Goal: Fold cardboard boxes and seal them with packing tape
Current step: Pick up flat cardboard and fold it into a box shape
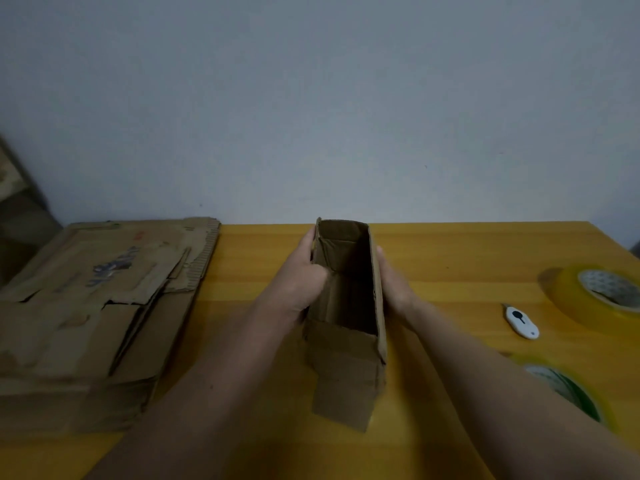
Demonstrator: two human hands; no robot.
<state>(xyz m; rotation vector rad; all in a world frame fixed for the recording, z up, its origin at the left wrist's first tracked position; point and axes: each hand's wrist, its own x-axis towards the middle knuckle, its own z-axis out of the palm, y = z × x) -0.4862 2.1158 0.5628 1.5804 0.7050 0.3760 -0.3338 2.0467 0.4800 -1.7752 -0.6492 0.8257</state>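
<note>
Right now the left hand (304, 271) is gripping the left wall of a narrow, open-topped brown cardboard box (346, 323), thumb hooking over the rim and into the cavity while the other fingers are lying along the outside. Opposite it, the right hand (393, 282) is pressing flat against the outer right wall, fingers straight and curling around nothing. Between the two palms the box is standing on a yellow wooden table (450, 258), its top flaps not yet folded in; one short flap is hanging down toward the person, just below both wrists.

To do this step well, I judge that the hands should be squeezing evenly so the walls are squaring up rather than skewing, then folding the short flaps in first before the long ones.

Outward to the right of the right hand, a small white utility cutter (522, 323) is lying, and past it a roll of yellowish packing tape (595, 296); a second, greenish tape roll (568, 389) is sitting beside the right forearm. Well left of the left hand, a stack of flattened, worn cardboard sheets (97, 313) is waiting.
</note>
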